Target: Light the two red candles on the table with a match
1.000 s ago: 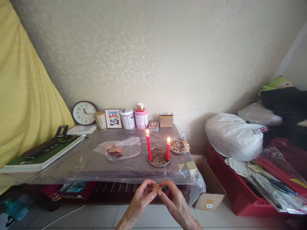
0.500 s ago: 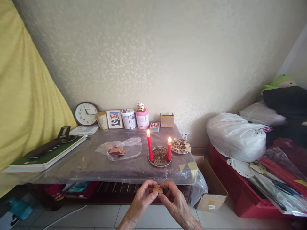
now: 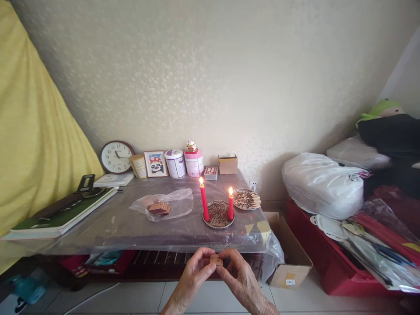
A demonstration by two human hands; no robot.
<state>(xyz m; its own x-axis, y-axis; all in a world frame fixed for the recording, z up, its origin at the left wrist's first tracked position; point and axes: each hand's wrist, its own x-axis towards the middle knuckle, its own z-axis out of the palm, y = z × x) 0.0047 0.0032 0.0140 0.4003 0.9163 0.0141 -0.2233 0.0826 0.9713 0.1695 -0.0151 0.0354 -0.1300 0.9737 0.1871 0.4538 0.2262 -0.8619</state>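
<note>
Between the fingertips of both hands is a small tan matchbox point(image 3: 216, 260), held just in front of the table's near edge. My left hand point(image 3: 199, 270) pinches its left end, and my right hand point(image 3: 239, 270) grips the right end. Parts of the box are hidden behind the fingers. Past the hands stand two lit red candles, a taller one point(image 3: 204, 203) and a shorter one point(image 3: 231, 206), on a round metal plate point(image 3: 219, 227) covered in dark bits. Similar brown boxes point(image 3: 159, 208) lie stacked on an opened clear plastic bag point(image 3: 180, 201).
A second plate point(image 3: 241, 208) bears many matchsticks. Tins, a picture frame point(image 3: 156, 164) and a clock point(image 3: 117, 156) line the wall. A green book point(image 3: 65, 210) lies left. A cardboard box point(image 3: 290, 271) and a red bin point(image 3: 341, 275) stand right of the table.
The view has shifted very slightly. Both hands keep the same hold on the matchbox, and both candles still burn.
</note>
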